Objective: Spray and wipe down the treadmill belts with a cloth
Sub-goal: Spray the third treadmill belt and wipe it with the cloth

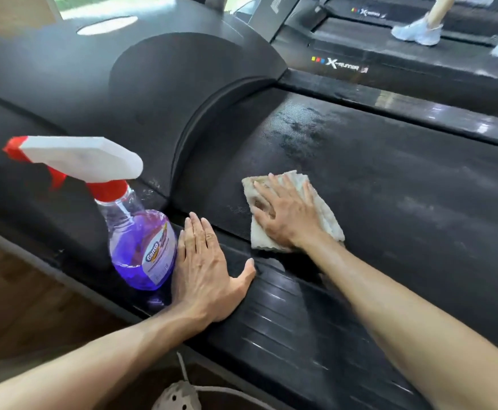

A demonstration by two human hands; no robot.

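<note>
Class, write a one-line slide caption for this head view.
Right hand presses cloth on treadmill belt; left hand rests beside spray bottle.

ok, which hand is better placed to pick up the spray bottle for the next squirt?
Left. The left hand lies flat on the side rail right beside the spray bottle, holding nothing. The right hand is pressing the cloth onto the belt.

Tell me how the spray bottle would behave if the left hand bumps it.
The bottle stands upright on the side rail, half full of purple liquid, so probably bottom-heavy. Its big trigger head overhangs, so a push up high may tip it. Left hand lies flat beside it.
</note>
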